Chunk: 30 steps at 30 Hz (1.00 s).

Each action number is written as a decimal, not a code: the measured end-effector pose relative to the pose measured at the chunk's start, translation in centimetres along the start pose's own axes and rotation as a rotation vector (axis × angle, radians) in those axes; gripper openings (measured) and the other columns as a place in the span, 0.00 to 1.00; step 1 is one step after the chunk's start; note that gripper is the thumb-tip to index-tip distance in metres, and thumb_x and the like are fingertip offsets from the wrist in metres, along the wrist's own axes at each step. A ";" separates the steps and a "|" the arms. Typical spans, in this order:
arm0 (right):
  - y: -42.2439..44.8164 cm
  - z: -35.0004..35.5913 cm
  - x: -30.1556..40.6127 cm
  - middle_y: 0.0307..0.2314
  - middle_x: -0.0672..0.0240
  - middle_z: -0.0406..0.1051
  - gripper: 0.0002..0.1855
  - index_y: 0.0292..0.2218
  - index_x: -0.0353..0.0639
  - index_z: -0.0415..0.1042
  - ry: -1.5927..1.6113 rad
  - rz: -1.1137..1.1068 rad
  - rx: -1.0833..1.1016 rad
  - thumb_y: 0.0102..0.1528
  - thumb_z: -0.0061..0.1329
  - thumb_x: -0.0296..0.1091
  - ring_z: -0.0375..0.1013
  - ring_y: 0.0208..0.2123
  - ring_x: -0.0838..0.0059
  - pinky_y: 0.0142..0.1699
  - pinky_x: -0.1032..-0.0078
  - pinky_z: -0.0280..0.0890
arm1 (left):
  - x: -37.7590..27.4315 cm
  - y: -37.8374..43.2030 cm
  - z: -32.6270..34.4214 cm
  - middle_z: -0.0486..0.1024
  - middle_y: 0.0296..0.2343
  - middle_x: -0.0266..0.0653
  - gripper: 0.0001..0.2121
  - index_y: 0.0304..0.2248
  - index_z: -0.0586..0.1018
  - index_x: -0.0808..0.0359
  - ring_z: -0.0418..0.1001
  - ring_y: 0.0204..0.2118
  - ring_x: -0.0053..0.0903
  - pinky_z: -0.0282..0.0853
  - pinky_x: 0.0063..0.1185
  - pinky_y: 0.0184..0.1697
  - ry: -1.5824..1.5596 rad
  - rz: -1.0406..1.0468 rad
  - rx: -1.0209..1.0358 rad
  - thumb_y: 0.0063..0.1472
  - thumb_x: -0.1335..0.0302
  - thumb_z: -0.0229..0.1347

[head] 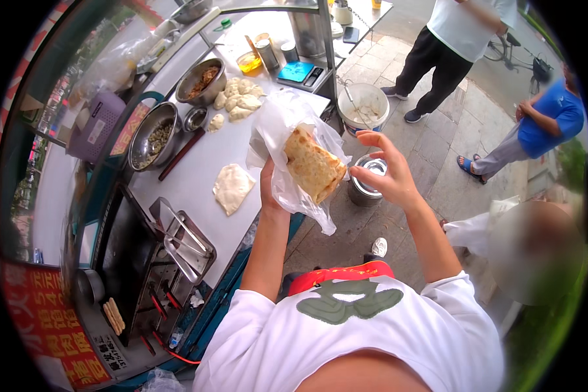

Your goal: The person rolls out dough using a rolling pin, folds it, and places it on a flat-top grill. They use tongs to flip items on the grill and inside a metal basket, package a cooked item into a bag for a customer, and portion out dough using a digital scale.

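Note:
A browned, stuffed flatbread point(313, 165) sticks partway out of a thin clear plastic bag point(279, 117). My left hand point(269, 188) grips the bag and bread from the left side. My right hand point(389, 169) is raised to the right of the bread, fingers spread and slightly curled, with nothing in it. Its thumb comes close to the bread's right edge. On the white worktop point(196, 191), left of my left hand, lies a flattened piece of raw dough point(233, 188). Several dough portions point(240, 95) are heaped farther back.
Steel bowls of meat filling point(203, 81) and chopped greens point(159, 139) stand behind a rolling pin point(181, 155). Tongs lie in a metal tray point(196, 250) by the black griddle point(132, 240). A digital scale point(299, 73), white bucket point(362, 105) and lidded metal can point(365, 188) are rightward. People stand on the pavement.

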State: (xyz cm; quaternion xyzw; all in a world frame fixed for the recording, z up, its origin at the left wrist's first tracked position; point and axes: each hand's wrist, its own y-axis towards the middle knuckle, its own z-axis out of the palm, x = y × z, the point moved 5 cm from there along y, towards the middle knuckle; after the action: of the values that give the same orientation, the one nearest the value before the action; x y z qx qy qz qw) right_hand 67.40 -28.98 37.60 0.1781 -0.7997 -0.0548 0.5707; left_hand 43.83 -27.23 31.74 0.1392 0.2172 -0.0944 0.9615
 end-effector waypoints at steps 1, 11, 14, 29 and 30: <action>0.4 -2.1 -1.5 0.54 0.64 0.72 0.31 0.52 0.41 0.73 -0.105 -0.015 -0.050 0.52 0.66 0.45 0.70 0.57 0.66 0.58 0.67 0.66 | 2.8 1.7 0.5 0.73 0.58 0.48 0.23 0.62 0.69 0.70 0.73 0.59 0.41 0.68 0.39 0.64 -0.056 -0.038 0.018 0.74 0.64 0.48; 2.2 -22.4 -6.0 0.38 0.72 0.76 0.10 0.41 0.37 0.78 0.648 0.146 -0.015 0.59 0.60 0.32 0.74 0.41 0.78 0.52 0.74 0.65 | 18.1 14.3 -2.0 0.73 0.59 0.52 0.27 0.62 0.71 0.71 0.70 0.62 0.45 0.61 0.43 0.69 -0.284 -0.353 -0.141 0.73 0.59 0.48; 3.1 -25.7 -2.8 0.41 0.68 0.78 0.10 0.42 0.35 0.79 0.035 -0.454 0.485 0.61 0.59 0.31 0.75 0.38 0.78 0.50 0.76 0.68 | 20.8 17.0 -2.0 0.74 0.57 0.53 0.27 0.61 0.72 0.71 0.72 0.60 0.46 0.63 0.44 0.67 -0.463 -0.349 -0.015 0.73 0.58 0.48; 28.0 -43.4 -30.3 0.55 0.55 0.75 0.33 0.66 0.38 0.64 0.758 0.269 0.046 0.63 0.56 0.37 0.79 0.50 0.70 0.45 0.77 0.75 | 37.1 46.0 0.0 0.76 0.55 0.54 0.25 0.60 0.71 0.74 0.75 0.58 0.47 0.66 0.43 0.66 -0.402 -0.508 -0.343 0.69 0.66 0.52; 29.1 -44.7 -32.9 0.52 0.57 0.77 0.31 0.64 0.38 0.67 0.699 0.389 0.036 0.62 0.57 0.35 0.80 0.48 0.70 0.42 0.79 0.73 | 37.9 49.3 -0.4 0.75 0.55 0.54 0.25 0.60 0.71 0.74 0.74 0.58 0.47 0.66 0.43 0.66 -0.363 -0.478 -0.395 0.70 0.66 0.52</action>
State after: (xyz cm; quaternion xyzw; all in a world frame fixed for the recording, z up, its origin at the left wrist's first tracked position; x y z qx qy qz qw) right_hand 112.02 14.72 31.97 0.0412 -0.5770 0.1323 0.8049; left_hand 89.23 14.83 25.77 -0.1231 0.0835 -0.2962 0.9435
